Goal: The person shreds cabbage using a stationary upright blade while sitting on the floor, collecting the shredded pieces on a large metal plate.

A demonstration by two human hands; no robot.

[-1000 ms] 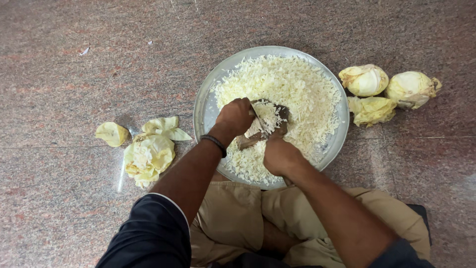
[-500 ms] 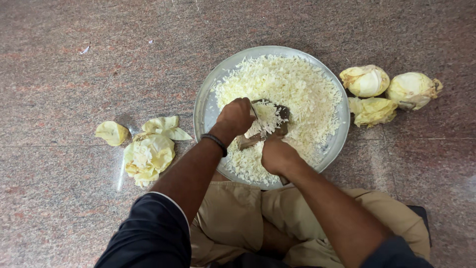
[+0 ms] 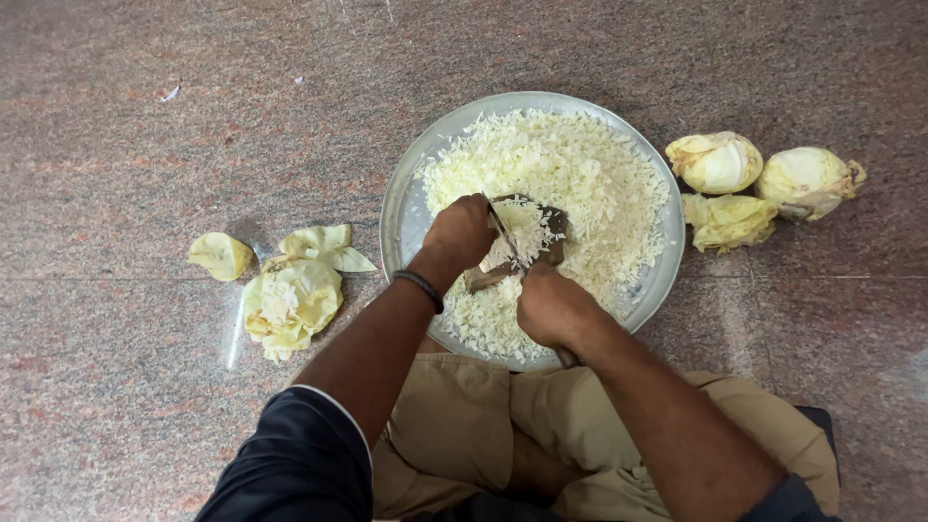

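Khaki trousers (image 3: 464,435) and dark sleeves are seen at the bottom of the frame, where the person is seated on the floor (image 3: 145,126). Just above the knees, the right hand (image 3: 549,307) is closed in a fist around a handle that is mostly hidden; what kind of handle it is cannot be told. The left hand (image 3: 462,230), with a dark band (image 3: 419,288) worn at the wrist, is curled over a small piece of cabbage (image 3: 500,253) and is pressed against a thin upright blade (image 3: 505,235) set in a dark wooden block (image 3: 522,246). Shreds are heaped on the block. Block and hands are placed over the near half of a wide round steel tray (image 3: 406,208) at the centre of the frame, which is filled with finely cut pale cabbage (image 3: 580,174). At the left of the frame, well apart from the tray, loose outer cabbage leaves (image 3: 290,295) are scattered on the speckled reddish stone floor, with one smaller leaf (image 3: 220,255) lying farther left. At the upper right, just beside the tray rim, three pale cabbage heads (image 3: 717,161) are gathered together, touching one another.
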